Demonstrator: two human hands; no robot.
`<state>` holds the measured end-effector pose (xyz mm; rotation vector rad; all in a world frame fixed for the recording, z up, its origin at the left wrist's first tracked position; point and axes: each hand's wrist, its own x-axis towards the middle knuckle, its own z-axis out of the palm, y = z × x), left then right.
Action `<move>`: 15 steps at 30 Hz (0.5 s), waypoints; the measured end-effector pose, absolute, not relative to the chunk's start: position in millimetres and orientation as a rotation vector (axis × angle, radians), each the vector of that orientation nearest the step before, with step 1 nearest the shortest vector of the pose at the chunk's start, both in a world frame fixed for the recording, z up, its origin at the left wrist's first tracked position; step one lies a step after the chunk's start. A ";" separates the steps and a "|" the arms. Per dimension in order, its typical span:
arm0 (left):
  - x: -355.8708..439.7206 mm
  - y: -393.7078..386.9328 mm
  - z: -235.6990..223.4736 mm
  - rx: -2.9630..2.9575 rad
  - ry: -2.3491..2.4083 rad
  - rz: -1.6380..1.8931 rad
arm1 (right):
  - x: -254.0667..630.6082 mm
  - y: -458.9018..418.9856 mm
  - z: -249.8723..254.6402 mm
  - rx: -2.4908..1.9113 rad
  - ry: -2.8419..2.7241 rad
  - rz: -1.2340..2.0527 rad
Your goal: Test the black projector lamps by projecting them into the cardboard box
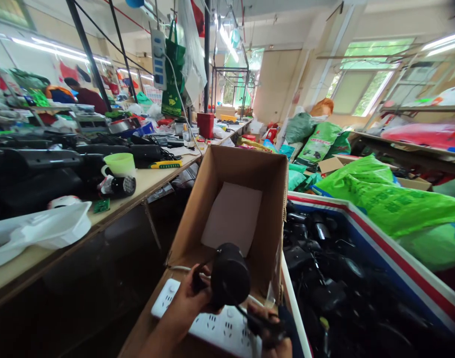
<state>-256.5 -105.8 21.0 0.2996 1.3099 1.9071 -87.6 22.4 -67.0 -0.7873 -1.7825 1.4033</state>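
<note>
My left hand (190, 303) grips a black round-ended device (230, 273) by its side, above the near edge of an open cardboard box (246, 164). A black cord (240, 311) runs from the device toward my right hand (274, 333). That hand is closed around a dark bundle that looks like cord, blurred and partly hidden. Beneath both hands lies a white power strip (211, 323) with several sockets, on cardboard. A pale sheet (233, 214) lies at the bottom of the box.
On the right, a deep bin (361, 214) holds many black devices. Left stands a workbench (119, 204) with a green cup (119, 164), a white tray (41, 228) and a yellow-green cutter (166, 164). A green bag (395, 194) lies beyond the bin; a person (86, 97) is far left.
</note>
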 end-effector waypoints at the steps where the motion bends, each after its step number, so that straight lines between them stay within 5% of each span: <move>1: -255.1 -106.3 22.3 0.374 1.370 1.881 | -88.2 23.4 -62.2 -0.824 -1.737 1.446; 10: -232.7 -115.7 31.6 1.088 2.011 1.362 | -82.2 -1.6 -19.6 -0.770 -1.215 2.111; 15: -211.1 -113.6 35.3 1.443 1.976 1.092 | -68.4 -12.9 -14.5 -0.884 -1.215 2.022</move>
